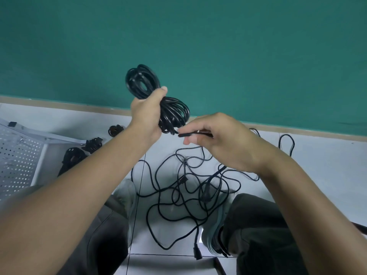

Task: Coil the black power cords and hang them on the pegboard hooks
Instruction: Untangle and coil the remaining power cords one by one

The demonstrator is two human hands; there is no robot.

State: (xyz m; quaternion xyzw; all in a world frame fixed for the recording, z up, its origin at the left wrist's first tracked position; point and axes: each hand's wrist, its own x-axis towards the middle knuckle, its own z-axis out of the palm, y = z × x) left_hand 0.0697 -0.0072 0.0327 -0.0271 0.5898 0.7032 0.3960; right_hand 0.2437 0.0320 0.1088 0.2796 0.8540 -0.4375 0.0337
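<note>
Head view: left hand [147, 112] grips a coiled black power cord [143, 82] at its waist, held up against the green wall [238, 46], while right hand [224, 139] pinches its loose end [188, 134]. More cords [188, 187] lie tangled on the white tiled floor [327, 175]; the pegboard [17, 159] is cut off at left, no writing legible.

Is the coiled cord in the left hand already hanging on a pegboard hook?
No, the left hand grips the coiled cord up in the air, apart from the pegboard lying at the left.
</note>
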